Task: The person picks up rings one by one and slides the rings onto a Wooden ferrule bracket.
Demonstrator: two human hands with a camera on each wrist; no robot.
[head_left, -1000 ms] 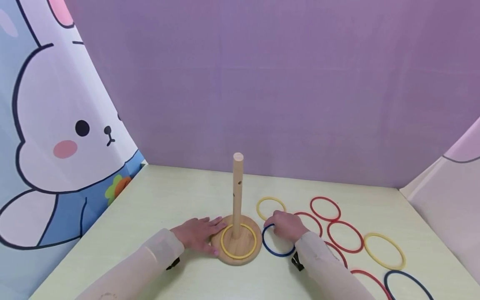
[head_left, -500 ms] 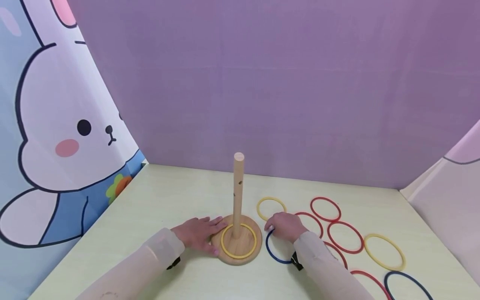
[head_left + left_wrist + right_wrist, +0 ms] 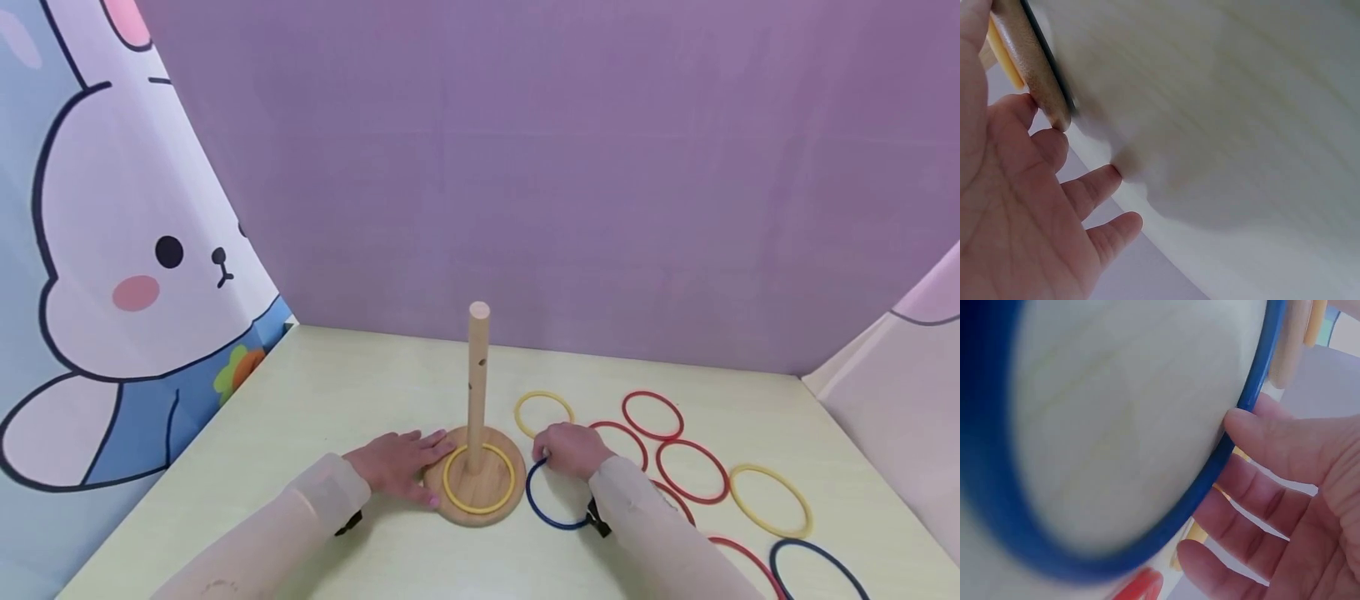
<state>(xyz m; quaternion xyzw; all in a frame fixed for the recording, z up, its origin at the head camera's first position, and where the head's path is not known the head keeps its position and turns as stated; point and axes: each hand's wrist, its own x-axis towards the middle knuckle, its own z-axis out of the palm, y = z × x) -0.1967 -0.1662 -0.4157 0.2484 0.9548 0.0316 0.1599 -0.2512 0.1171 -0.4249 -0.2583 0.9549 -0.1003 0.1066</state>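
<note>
A round wooden base (image 3: 487,507) with an upright peg (image 3: 477,383) stands in front of me, a yellow ring (image 3: 512,483) lying around the peg's foot. My left hand (image 3: 396,468) rests with spread fingers on the base's left edge; the left wrist view shows its fingers (image 3: 1094,187) beside the base's rim (image 3: 1038,69). Right of the base, my right hand (image 3: 573,450) pinches the far edge of a blue ring (image 3: 534,502). In the right wrist view, thumb and fingers of the right hand (image 3: 1285,487) hold the blue ring (image 3: 1172,528) from both sides.
Behind the right hand lies a yellow ring (image 3: 542,393). Several red rings (image 3: 693,502), another yellow ring (image 3: 772,475) and a second blue ring (image 3: 821,550) spread over the table's right side. A purple cloth (image 3: 525,167) hangs behind the table.
The blue ring's far edge has come into the right hand's pinch, and the ring has shifted slightly toward the table's near side. My left hand has stayed on the base.
</note>
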